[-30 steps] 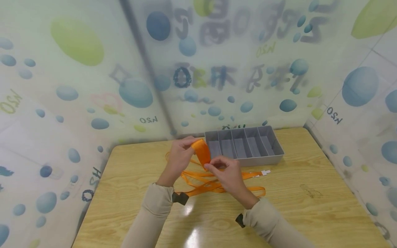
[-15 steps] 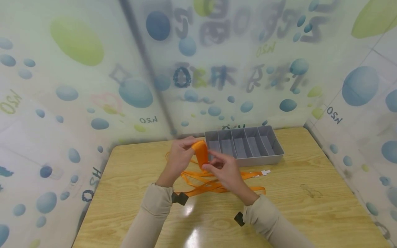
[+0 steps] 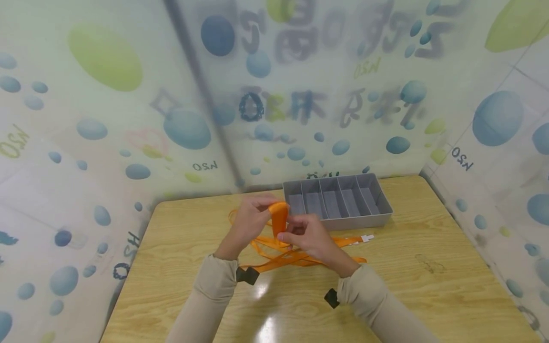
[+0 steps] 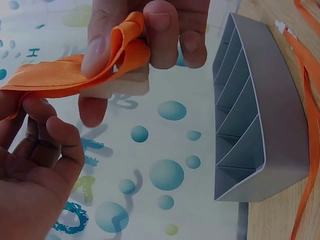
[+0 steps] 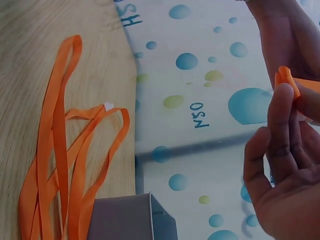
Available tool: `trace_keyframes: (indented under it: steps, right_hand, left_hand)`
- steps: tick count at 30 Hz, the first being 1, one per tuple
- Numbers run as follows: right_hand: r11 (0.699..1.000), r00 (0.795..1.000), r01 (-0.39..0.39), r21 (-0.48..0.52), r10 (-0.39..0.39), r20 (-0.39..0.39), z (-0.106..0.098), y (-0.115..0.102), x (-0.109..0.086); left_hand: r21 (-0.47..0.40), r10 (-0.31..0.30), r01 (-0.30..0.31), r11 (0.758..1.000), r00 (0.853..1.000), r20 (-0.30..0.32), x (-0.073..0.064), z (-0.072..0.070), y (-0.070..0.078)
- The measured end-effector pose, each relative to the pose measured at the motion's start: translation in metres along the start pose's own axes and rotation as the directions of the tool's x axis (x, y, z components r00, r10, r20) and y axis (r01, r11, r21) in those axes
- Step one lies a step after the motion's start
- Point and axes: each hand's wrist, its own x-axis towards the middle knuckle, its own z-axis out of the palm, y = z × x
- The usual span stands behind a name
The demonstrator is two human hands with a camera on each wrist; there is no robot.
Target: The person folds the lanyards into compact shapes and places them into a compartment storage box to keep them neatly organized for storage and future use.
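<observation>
Orange lanyard [image 3: 279, 220], gathered into a flat fold, is up off the table between the two hands, pulled between them, likely so the layers lie flat and do not slip apart. The wooden table [image 3: 450, 295] spreads under and around both hands. Just beyond the right hand and out to its right stands a grey tray [image 3: 360, 222] with five compartments, perhaps set back to leave the hands room to work. Beneath the hands, reaching out past the right one, loose orange lanyards [image 3: 296, 260] lie crossed over one another; whether the held band joins them I cannot tell. The left hand [image 3: 250, 215] grips the upper end, its thumb pressed down on the fold and its gap closed to the band's thickness. The right hand [image 3: 310, 234] pinches the lower end between thumb and fingertips, closed just as tightly there, its other fingers bent more loosely. Smallest of all, a white clip [image 3: 367, 238] lies on the table to the right hand's right.
</observation>
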Motion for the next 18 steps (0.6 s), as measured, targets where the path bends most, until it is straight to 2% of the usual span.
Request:
trace_keyframes:
  steps: [3, 7, 13, 18]
  right_hand:
    - [0.999, 1.000, -0.022, 0.029, 0.022, 0.007, -0.0004, 0.0005, -0.0013]
    - [0.999, 0.999, -0.039, -0.022, 0.039, -0.003, -0.0007, 0.0012, -0.0033]
    - [0.991, 0.998, 0.062, -0.115, -0.060, 0.023, 0.0020, 0.0013, -0.0050]
    - [0.974, 0.992, 0.127, -0.189, -0.127, 0.011, 0.0042, 0.0013, -0.0057]
  left_hand:
    - [-0.004, -0.004, 0.004, 1.000, 1.000, 0.012, 0.0001, -0.0010, 0.0000]
    - [-0.003, -0.013, 0.013, 1.000, 0.999, 0.031, 0.0004, -0.0015, -0.0015]
    - [0.009, -0.033, 0.033, 0.999, 0.998, 0.049, 0.0009, -0.0016, -0.0045]
    - [0.017, -0.034, 0.033, 0.999, 0.998, 0.058, 0.0009, -0.0023, -0.0051]
